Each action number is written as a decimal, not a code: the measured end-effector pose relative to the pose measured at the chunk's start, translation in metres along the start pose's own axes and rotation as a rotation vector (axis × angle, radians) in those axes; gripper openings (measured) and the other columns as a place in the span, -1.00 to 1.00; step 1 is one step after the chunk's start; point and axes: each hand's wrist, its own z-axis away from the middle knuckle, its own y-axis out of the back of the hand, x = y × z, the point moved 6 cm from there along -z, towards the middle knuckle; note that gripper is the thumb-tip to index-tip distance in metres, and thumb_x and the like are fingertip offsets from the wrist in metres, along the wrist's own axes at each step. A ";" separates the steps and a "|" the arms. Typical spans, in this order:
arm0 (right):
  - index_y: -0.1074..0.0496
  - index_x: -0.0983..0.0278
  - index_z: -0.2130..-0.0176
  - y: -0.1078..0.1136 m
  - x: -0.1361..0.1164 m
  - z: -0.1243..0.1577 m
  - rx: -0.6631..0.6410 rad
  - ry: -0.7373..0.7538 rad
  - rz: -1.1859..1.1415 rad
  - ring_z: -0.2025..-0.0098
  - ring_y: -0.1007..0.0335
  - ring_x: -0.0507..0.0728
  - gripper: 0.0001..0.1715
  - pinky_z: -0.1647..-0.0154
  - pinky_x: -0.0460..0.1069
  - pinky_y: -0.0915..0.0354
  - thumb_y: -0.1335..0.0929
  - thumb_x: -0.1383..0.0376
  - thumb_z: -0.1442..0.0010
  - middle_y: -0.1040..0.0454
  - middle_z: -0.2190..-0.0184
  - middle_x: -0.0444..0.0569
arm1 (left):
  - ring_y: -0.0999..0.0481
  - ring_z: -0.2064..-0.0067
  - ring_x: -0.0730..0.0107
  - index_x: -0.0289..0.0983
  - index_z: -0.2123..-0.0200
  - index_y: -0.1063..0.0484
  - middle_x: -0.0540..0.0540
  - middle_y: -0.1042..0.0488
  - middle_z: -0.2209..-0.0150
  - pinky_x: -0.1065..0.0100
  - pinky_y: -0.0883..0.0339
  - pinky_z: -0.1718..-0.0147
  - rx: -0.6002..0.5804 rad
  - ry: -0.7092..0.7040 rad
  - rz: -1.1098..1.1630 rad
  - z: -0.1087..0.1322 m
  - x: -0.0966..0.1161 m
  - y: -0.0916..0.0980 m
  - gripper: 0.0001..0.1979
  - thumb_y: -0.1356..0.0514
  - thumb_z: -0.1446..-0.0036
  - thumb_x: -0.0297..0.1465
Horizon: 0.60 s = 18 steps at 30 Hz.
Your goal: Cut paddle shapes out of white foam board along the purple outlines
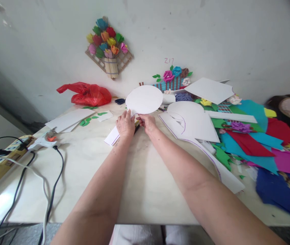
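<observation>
A white cardboard disc tilts up over the table, its near edge between my hands. My left hand grips the disc's lower left edge, fingers pointing away from me. At the bottom edge, my right hand pinches the cardboard between thumb and fingers. A yellow and black utility knife shows in the gap between the hands, apparently on the table; part of it is hidden. Under my left hand lies a white strip with a purple line drawn along it.
White cut boards and coloured paper sheets crowd the right. At the left stand a glue gun, a yellow power strip and cords. A red plastic bag, scissors and green paper leaves lie toward the back.
</observation>
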 end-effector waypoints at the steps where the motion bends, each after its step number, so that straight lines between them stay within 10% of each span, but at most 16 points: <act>1: -0.41 0.38 0.54 0.000 0.000 0.000 -0.006 -0.001 -0.004 0.69 -0.13 -0.10 -0.95 0.72 -0.18 -0.04 -0.36 0.43 0.07 -0.42 0.70 -0.13 | -0.35 -0.09 0.07 -0.18 -0.19 -0.29 -0.16 -0.33 -0.18 0.13 -0.22 -0.01 0.000 0.001 -0.001 0.000 0.000 0.000 -0.55 0.01 -0.26 -0.26; 18: -0.41 0.39 0.54 0.002 0.001 -0.001 0.019 0.003 0.034 0.70 -0.17 -0.11 -0.93 0.72 -0.20 -0.03 -0.35 0.47 0.04 -0.42 0.71 -0.13 | -0.36 -0.08 0.07 -0.19 -0.19 -0.29 -0.17 -0.34 -0.17 0.14 -0.21 -0.01 -0.004 -0.006 0.003 0.001 0.001 0.000 -0.54 0.00 -0.25 -0.27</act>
